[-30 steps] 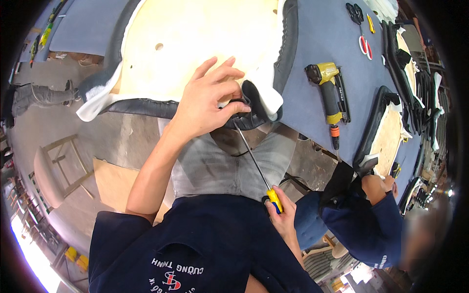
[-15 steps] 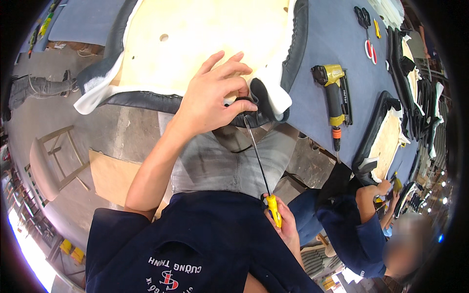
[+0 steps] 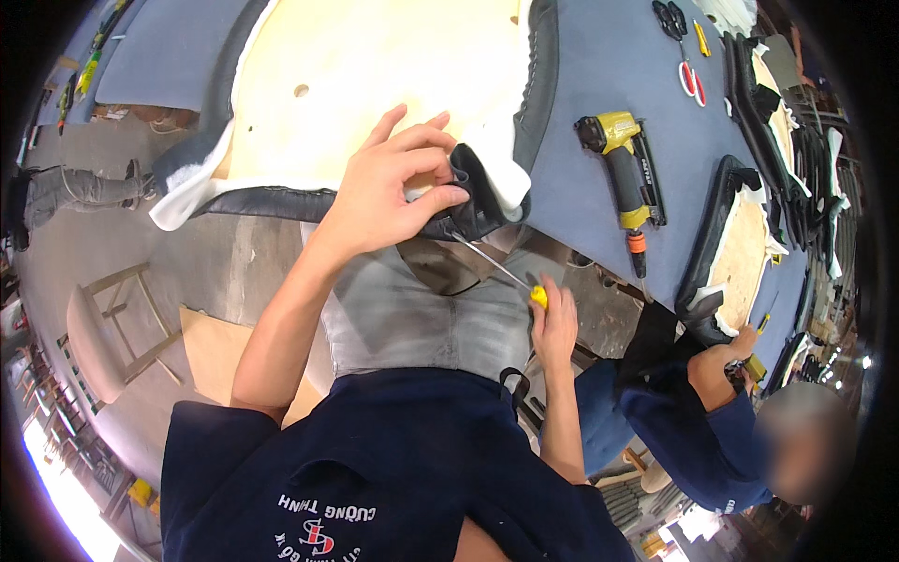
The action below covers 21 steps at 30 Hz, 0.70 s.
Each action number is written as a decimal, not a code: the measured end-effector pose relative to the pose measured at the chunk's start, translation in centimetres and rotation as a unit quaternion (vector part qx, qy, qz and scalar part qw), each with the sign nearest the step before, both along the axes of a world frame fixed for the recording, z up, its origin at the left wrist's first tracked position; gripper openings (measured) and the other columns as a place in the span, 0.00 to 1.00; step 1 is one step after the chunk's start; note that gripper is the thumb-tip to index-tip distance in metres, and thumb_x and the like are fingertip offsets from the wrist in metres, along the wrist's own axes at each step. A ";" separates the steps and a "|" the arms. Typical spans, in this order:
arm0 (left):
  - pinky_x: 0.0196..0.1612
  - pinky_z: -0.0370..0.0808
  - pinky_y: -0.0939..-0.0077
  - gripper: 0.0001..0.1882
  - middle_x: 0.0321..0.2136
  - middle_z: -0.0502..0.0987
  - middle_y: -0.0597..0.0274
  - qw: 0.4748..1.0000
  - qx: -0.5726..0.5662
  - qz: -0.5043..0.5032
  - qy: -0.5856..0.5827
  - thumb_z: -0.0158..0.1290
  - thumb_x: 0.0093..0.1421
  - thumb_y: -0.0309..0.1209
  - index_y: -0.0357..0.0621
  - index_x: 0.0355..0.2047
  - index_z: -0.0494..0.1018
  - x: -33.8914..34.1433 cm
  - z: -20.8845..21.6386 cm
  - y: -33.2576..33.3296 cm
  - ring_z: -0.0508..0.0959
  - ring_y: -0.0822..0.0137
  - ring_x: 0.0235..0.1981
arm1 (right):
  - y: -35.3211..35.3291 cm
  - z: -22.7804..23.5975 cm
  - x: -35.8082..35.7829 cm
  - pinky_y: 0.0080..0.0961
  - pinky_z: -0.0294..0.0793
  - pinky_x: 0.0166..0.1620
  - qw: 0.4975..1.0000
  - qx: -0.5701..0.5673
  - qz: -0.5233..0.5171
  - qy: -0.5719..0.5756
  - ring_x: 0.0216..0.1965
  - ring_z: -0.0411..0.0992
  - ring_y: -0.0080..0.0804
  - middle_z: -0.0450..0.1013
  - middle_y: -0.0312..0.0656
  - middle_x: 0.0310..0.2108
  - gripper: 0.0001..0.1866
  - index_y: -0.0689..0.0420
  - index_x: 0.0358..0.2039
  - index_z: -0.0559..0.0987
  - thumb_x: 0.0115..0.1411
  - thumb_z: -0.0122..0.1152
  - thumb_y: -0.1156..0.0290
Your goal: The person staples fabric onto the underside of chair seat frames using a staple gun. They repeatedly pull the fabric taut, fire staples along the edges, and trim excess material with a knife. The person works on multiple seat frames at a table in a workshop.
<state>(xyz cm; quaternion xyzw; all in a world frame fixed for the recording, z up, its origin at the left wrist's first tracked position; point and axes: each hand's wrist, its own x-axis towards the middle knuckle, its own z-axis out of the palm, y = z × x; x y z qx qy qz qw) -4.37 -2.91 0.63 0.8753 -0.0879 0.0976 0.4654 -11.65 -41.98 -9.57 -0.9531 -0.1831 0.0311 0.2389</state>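
An upholstered seat panel [image 3: 384, 66] lies underside up in front of me, its pale wooden board ringed by white padding [image 3: 506, 159] and a black leather-like cover [image 3: 262, 201]. At its near right corner my left hand [image 3: 386, 192] is closed, pinching a fold of the black cover [image 3: 476, 192] between thumb and fingers. My right hand [image 3: 556, 323], lower and to the right, grips the yellow handle of a long thin screwdriver [image 3: 496, 263]. The screwdriver's tip meets the cover's near edge, just below my left thumb; its exact contact is too small to tell.
On the grey-blue table [image 3: 599, 84] to the right lie a yellow-and-black staple gun [image 3: 621, 173], scissors [image 3: 688, 66] and a yellow cutter [image 3: 701, 38]. Another panel [image 3: 735, 258] is by a co-worker [image 3: 684, 421] at right. A chair [image 3: 117, 328] stands on the left.
My right hand has moved forward and up, and the screwdriver lies at a flatter slant. My left hand keeps its pinch on the cover. The whole view has shifted slightly.
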 end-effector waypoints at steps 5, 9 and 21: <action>0.82 0.51 0.43 0.12 0.55 0.83 0.51 0.999 -0.016 -0.036 0.007 0.72 0.59 0.33 0.41 0.29 0.80 0.1 0.2 0.6 0.74 0.50 0.73 | -0.6 0.9 1.2 0.44 0.74 0.51 0.995 0.078 0.062 0.001 0.46 0.77 0.49 0.77 0.45 0.40 0.22 0.52 0.52 0.86 0.55 0.73 0.71; 0.82 0.51 0.41 0.14 0.58 0.82 0.49 0.998 0.027 -0.048 -0.024 0.73 0.57 0.34 0.41 0.30 0.79 0.0 0.7 0.5 0.72 0.50 0.75 | -3.6 6.0 -0.6 0.44 0.77 0.48 0.991 0.024 0.127 0.033 0.44 0.81 0.51 0.81 0.47 0.40 0.19 0.53 0.49 0.88 0.55 0.74 0.68; 0.72 0.66 0.46 0.17 0.59 0.78 0.50 0.996 0.044 0.021 -0.070 0.74 0.54 0.34 0.38 0.27 0.77 -0.5 -0.3 -0.6 0.67 0.41 0.74 | -10.1 15.5 1.6 0.28 0.74 0.37 0.993 0.102 -0.024 -0.050 0.29 0.73 0.28 0.78 0.41 0.30 0.15 0.64 0.44 0.85 0.57 0.76 0.73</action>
